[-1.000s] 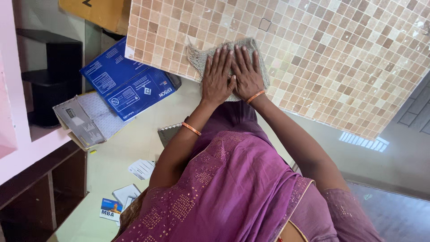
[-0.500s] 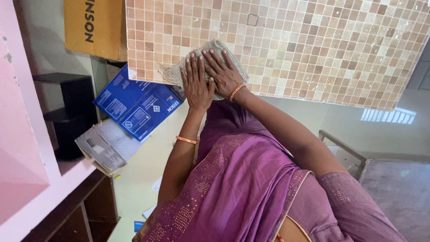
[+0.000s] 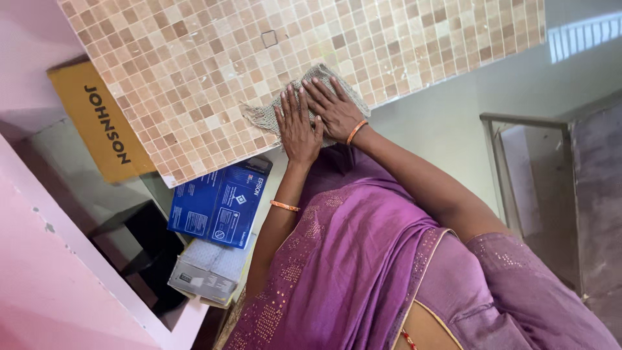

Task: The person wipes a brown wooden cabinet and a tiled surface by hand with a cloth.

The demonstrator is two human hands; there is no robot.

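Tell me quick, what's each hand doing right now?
Left hand: open, flat, pressing the grey cloth on the mosaic tile sheet.
Right hand: open, flat on the same cloth.

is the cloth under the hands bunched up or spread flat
Spread flat. The grey cloth lies against the tiled wall with the left hand and right hand pressed open on it; its fringed edge sticks out at the left.

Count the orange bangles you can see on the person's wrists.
2: one orange bangle on the right wrist beside the cloth, one orange bangle further down the left forearm. Others may be hidden.
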